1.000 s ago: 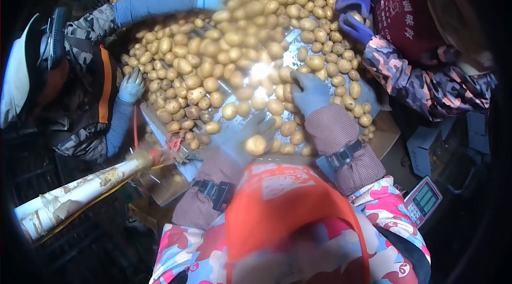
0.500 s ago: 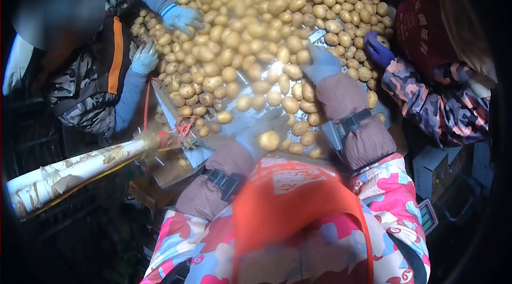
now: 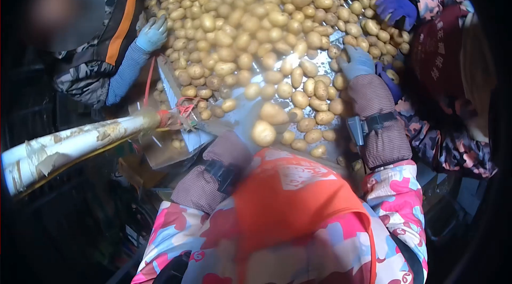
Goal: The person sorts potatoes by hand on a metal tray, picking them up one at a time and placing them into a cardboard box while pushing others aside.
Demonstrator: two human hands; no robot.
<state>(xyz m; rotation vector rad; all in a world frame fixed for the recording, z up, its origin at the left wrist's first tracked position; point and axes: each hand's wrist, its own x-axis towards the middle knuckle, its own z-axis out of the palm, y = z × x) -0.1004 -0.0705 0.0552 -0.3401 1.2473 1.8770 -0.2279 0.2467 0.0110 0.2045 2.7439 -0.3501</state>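
Resting on potatoes (image 3: 245, 60) in the head view, the right hand (image 3: 360, 64) is looking part-bent, the blurred left hand (image 3: 245, 116) lying by nearer ones; whether either is gripping, I cannot tell. Light touches would be sparing skins. White print is marking the red apron (image 3: 298, 209) illegibly, the maroon apron (image 3: 440, 52) with blurred characters, seemingly 味料.

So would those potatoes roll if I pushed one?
Probably, since the potatoes look rounded. Where they crowd together, though, neighbours might stop one quickly. They'd likely feel firm, because they look plump.
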